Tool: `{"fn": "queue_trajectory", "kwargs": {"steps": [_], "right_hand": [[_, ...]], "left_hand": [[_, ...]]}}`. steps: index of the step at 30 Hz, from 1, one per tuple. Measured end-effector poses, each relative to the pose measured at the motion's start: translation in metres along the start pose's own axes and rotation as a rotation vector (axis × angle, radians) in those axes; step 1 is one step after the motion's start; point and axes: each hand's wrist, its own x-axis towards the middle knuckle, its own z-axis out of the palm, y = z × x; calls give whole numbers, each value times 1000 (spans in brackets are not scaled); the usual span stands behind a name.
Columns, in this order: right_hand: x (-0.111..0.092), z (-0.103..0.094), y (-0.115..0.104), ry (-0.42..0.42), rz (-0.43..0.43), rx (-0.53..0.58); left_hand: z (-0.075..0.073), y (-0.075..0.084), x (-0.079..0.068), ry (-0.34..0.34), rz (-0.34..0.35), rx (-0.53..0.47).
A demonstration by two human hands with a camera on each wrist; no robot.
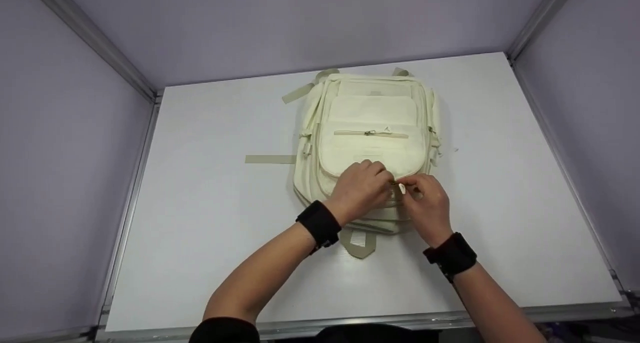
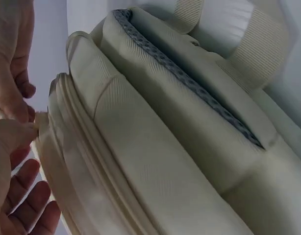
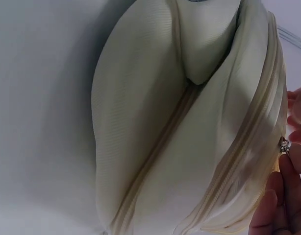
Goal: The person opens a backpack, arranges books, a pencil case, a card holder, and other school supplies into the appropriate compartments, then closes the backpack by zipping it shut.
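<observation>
A cream backpack (image 1: pixel 372 110) lies on its back, its top end and carry handle (image 1: pixel 361 250) towards me. Thumb and forefinger of my left hand (image 1: pixel 361 188) pinch the edge of the front pocket; in the left wrist view the other fingers (image 2: pixel 28 193) of this hand stand loosely spread. Close beside it, my right hand (image 1: pixel 429 205) pinches a small metal zipper pull (image 3: pixel 284 145) on that same edge. A white tab (image 1: pixel 402 188) shows between the right thumb and forefinger. Both hands almost meet over the pocket seam.
The backpack rests on a white table (image 1: pixel 220 223) with grey-purple panels (image 1: pixel 300 28) around it. A loose strap (image 1: pixel 270 159) reaches out to the left. Across the front runs another zipper (image 1: pixel 371 132). Small white bits (image 1: pixel 455 149) lie right of the bag.
</observation>
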Motion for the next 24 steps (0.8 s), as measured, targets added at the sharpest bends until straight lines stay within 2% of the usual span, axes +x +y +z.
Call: {"fn": "queue_trajectory", "kwargs": {"steps": [3,7,12,19,24], "right_hand": [[-1,3,-1,-19,19,16],[0,0,2,-24,4,19],[3,-10,11,2,-5,11],[8,-24,24,32,60,2],[15,-29,35,48,65,-37]], "left_hand": [[7,5,5,-19,-44,71],[7,5,7,-52,-91,34],[3,3,9,-87,-103,-36],[1,3,9,-122,-113,-1],[0,4,9,-157,-108,28]]}}
